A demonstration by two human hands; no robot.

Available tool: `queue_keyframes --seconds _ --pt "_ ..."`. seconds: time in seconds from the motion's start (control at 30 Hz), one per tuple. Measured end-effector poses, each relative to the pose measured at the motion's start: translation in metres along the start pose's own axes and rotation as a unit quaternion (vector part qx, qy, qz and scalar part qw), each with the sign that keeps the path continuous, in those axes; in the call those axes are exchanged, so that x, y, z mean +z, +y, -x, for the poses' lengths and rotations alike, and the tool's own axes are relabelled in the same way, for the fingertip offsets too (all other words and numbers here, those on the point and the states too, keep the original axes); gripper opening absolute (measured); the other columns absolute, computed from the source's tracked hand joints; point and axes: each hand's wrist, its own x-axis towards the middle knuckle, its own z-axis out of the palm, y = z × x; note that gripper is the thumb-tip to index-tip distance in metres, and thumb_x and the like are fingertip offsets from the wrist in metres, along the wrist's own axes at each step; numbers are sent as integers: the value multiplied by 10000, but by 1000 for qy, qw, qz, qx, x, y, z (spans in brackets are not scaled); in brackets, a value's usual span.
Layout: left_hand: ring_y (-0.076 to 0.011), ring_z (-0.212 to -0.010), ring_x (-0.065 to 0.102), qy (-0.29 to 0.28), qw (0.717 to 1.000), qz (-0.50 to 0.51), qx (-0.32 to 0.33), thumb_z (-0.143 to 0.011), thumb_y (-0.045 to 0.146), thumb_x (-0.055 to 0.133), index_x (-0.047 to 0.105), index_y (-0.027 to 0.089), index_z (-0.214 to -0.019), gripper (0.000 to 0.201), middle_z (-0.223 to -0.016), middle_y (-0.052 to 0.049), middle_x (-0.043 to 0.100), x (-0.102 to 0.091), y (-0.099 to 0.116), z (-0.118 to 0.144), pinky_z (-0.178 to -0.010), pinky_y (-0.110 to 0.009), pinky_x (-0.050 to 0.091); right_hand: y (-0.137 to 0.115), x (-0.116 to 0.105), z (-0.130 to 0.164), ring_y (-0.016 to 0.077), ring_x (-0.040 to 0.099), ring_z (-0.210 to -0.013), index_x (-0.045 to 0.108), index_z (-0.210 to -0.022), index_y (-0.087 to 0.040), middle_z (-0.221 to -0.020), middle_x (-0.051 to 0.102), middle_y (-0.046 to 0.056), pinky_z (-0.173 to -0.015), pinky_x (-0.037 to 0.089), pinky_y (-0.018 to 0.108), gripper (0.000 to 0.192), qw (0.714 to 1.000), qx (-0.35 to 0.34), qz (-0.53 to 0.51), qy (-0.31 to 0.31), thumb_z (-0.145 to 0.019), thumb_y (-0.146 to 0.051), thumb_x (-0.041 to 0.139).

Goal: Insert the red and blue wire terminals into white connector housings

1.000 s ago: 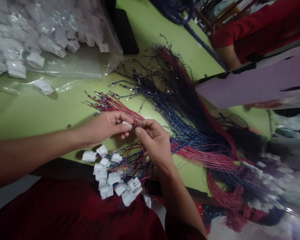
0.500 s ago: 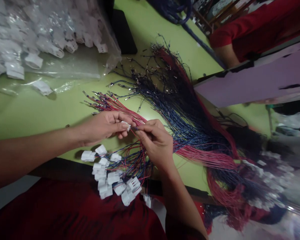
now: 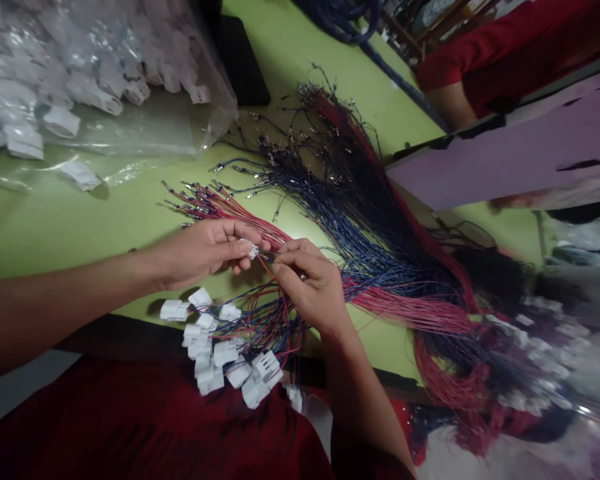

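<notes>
Connector housing (image 3: 253, 251), small and white, sits pinched between the thumb and fingertips of the left hand (image 3: 207, 252) just left of the frame's centre, above the green table (image 3: 80, 220). At the upper left a clear plastic bag (image 3: 130, 127) of loose white housings (image 3: 60, 93) lies well apart from the hands, with one stray housing (image 3: 79, 175) on the table below it. Under the left wrist, at the lower middle, a cluster of finished leads (image 3: 230, 353) hangs over the table edge, each white plug trailing red and blue wires toward the red lap.

Moving right, the right hand (image 3: 310, 283) is closed narrowly on a thin red wire (image 3: 267, 267), its fingertips now touching the housing; a second ago they stood a little apart from it and sat slightly higher. That closing gap suggests the wire's metal tip is at or inside the housing's slot, though the tip itself is hidden by the fingers, so whether it has seated cannot be told.

Behind the hands a fan of red terminal wires (image 3: 215, 203) spreads toward the left, and a far larger sheaf of blue and red wires (image 3: 380, 247) runs to the right of the frame. At the upper right, another person's red sleeve (image 3: 480, 60) and arm rest behind a lilac board (image 3: 505, 153).
</notes>
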Motion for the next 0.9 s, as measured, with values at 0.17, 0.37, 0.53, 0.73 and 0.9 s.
queue_keyframes --seconds 0.17,0.37,0.53,0.73,0.9 --pt "-86 -662 582 3 1000 -25 0 -825 138 688 691 132 -949 124 -815 -14 686 0 1 -1 -634 -236 456 0 3 -1 148 592 -745 652 -677 -201 -747 615 7 -701 496 310 174 1000 5 11 13 -814 -115 588" --pt "-91 -605 569 25 995 -93 -16 -841 147 664 671 141 -958 118 -689 11 660 4 4 1 -578 -224 431 -2 7 -2 148 596 -761 656 -708 -194 -778 634 21 -690 489 306 179 1000 -14 24 12 -831 -99 569" --pt "-104 -590 579 31 990 -134 -19 -832 158 668 647 159 -916 86 -656 22 652 8 6 1 -581 -242 451 -3 7 -3 152 597 -768 643 -699 -204 -773 637 18 -695 486 314 194 999 -19 43 2 -840 -99 560" --pt "-107 -588 580 31 989 -146 -25 -842 182 659 662 153 -941 104 -662 10 658 7 5 2 -549 -236 426 -6 8 -1 146 589 -771 641 -700 -192 -772 621 23 -699 475 299 197 998 -35 51 -11 -858 -99 567" --pt "-104 -583 579 37 989 -140 -23 -819 136 668 648 155 -892 78 -646 23 646 11 4 1 -586 -251 466 -6 17 -1 155 567 -752 611 -654 -187 -719 598 27 -693 466 301 237 997 -38 68 -2 -862 -94 545"
